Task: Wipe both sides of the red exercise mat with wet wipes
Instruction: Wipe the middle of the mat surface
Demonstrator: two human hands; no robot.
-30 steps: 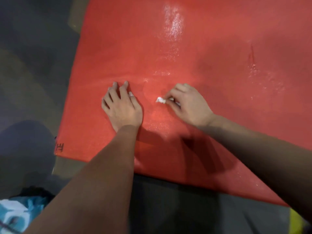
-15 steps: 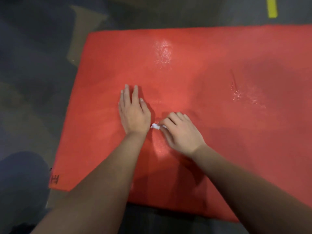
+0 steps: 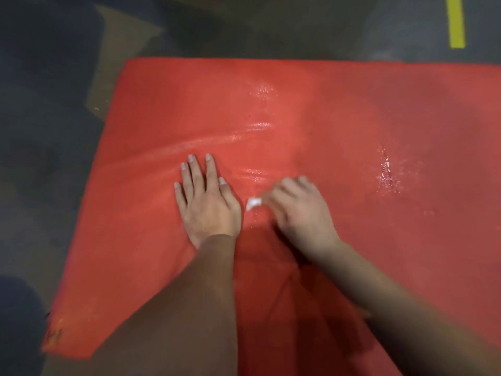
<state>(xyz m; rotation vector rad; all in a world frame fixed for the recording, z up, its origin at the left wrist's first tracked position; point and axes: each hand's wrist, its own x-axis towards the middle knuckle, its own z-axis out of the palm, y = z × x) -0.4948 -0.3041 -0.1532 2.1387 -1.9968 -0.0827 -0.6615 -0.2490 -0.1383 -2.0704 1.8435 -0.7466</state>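
Two bare hands are down on the red exercise mat (image 3: 339, 126), which lies flat on the dark floor (image 3: 48, 131) and fills most of the view. Right hand (image 3: 301, 213) is curled tight, its grip closed on a small white wet wipe (image 3: 253, 204) that pokes out at the fingertips and presses against the mat's middle. Left hand (image 3: 207, 202) sits just beside that wipe, palm flat on the mat, fingers spread and holding nothing. Wet sheen glistens on the mat beyond the hands, with another shiny patch (image 3: 387, 172) off to the right of the wipe. Past the mat's far right corner, a yellow stripe (image 3: 456, 20) marks the floor.
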